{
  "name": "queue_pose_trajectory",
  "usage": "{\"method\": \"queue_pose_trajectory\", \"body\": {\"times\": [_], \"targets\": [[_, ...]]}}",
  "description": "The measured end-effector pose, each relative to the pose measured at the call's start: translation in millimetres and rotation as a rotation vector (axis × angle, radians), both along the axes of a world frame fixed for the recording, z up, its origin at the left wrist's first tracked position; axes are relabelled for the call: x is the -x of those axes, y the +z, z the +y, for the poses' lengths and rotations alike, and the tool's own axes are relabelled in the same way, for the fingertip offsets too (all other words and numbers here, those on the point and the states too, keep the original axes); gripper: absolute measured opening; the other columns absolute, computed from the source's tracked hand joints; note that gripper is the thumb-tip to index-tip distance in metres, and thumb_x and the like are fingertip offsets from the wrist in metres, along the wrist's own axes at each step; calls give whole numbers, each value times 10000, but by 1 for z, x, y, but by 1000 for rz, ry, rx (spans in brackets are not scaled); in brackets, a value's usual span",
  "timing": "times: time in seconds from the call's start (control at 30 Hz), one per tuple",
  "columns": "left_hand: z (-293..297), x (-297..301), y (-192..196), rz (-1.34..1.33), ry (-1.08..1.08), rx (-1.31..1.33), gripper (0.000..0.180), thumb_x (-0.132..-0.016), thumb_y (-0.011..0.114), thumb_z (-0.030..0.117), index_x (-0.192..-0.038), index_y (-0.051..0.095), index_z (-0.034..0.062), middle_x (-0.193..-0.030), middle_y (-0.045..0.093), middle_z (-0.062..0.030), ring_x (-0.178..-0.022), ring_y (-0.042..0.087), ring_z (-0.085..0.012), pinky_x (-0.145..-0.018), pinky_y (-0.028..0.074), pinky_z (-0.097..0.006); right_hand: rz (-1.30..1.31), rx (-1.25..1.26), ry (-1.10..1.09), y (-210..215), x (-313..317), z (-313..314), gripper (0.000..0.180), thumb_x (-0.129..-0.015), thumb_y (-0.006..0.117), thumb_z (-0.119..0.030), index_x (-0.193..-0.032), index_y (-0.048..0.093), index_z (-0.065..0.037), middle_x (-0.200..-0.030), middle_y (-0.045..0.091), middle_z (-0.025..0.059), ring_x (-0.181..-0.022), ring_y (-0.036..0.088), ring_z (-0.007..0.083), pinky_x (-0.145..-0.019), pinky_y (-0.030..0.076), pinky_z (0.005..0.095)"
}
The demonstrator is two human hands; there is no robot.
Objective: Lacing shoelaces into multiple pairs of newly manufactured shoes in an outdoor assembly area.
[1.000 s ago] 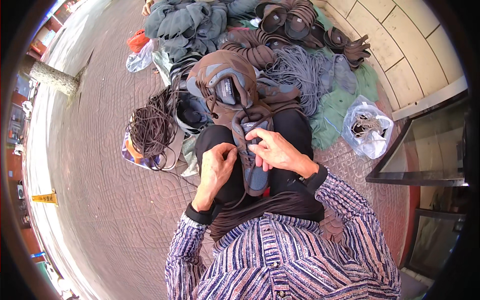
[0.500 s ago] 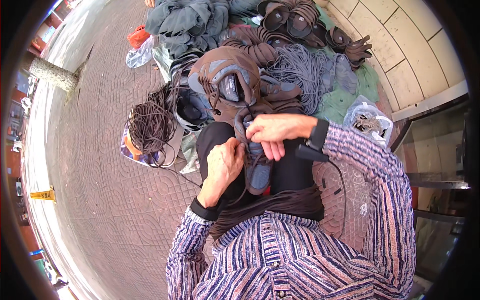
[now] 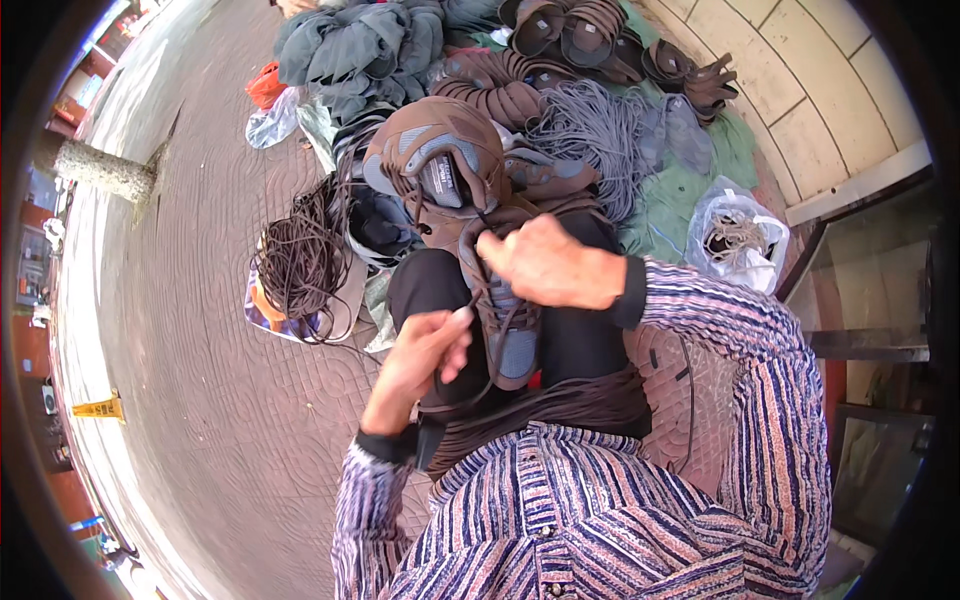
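Note:
A brown shoe (image 3: 505, 320) with a grey insole lies on my lap, toe toward me. My right hand (image 3: 545, 262) is closed over the lace near the shoe's upper eyelets, pulling it up. My left hand (image 3: 425, 355) pinches the dark lace (image 3: 470, 385) beside the shoe's left side. Another brown shoe (image 3: 430, 165) stands just beyond my knees, opening facing up.
A bundle of dark cords (image 3: 300, 260) lies on the paved ground at left. Grey cord coils (image 3: 590, 130), brown straps (image 3: 500, 85) and grey cloth (image 3: 360, 50) are piled ahead. A plastic bag (image 3: 735, 240) sits at right beside a wall step.
My right hand has swung up and across the shoe with the lace. My left hand has stayed low beside the shoe. The view has shifted slightly closer.

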State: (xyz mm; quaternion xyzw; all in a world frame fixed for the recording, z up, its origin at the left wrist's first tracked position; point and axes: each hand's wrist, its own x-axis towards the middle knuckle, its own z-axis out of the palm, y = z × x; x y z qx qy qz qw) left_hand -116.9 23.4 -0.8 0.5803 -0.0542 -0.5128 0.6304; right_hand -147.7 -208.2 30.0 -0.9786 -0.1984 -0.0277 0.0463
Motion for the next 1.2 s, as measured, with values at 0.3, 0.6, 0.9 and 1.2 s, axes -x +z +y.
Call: {"method": "queue_pose_trajectory", "body": {"times": [0.3,0.6,0.9,1.2], "targets": [[-7,45,0,321,748,935,446,-929,532,99,-1363,438,134,-1131,602,-34,-1111,553,-203,-1140,235,-449,594,-2101,-260,-14,8,-8,118,-978,436,-112,-975,441,5,-957,586,194,-858,664,323,-688,578,407],[-34,47,-16,1207,739,989,393,-939,449,-18,-1313,376,-112,-1161,561,-212,-1061,581,-287,-942,505,-365,-92,-2313,-395,1,38,-95,93,-968,471,-99,-963,508,-15,-960,610,135,-861,638,252,-796,540,369],[-25,57,-17,705,715,643,406,-925,537,71,-1317,447,17,-1060,611,-45,-910,584,-145,-933,449,-373,-164,-2367,-194,2,26,-111,105,-956,489,-99,-947,530,-2,-942,628,160,-841,639,250,-788,545,359],[-12,27,-1,-133,567,178,348,-913,508,-5,-1259,470,-25,-1150,587,-145,-985,604,-204,-859,502,-299,-509,-2066,-40,89,78,-158,119,-934,505,-43,-1006,539,45,-983,630,196,-871,650,247,-799,553,324]]}}
